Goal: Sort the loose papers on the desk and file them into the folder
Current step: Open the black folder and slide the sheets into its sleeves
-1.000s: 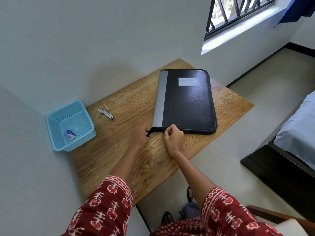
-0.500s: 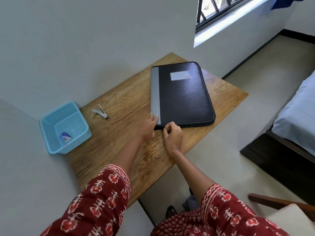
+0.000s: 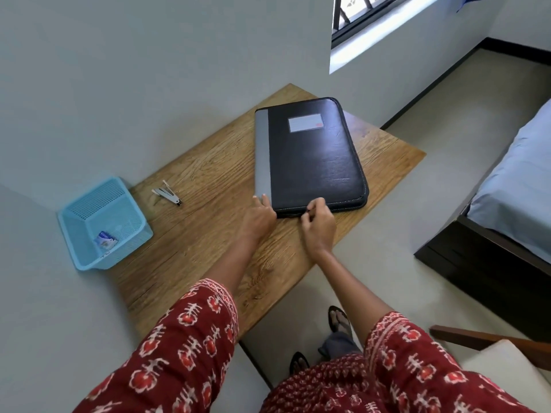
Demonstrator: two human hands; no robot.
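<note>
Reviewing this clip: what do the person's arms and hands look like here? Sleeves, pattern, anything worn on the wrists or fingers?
Both arms wear loose red sleeves printed with white fishbone-like motifs and red-orange dots, each ending in a patterned white band below the elbow. The forearms are bare. The left hand and right hand are ungloved; no watch, bangle or ring is visible.

folder [image 3: 310, 156] laid flat on counter [image 3: 208, 234], toward far right | basket [image 3: 103, 225] set at counter's left end, packet [image 3: 105, 240] in it | stapler [image 3: 167, 194] placed between basket and folder | left hand [image 3: 258, 217] and right hand [image 3: 319, 225] positioned at folder's near edge | bed [image 3: 512, 186] situated right of counter
</note>
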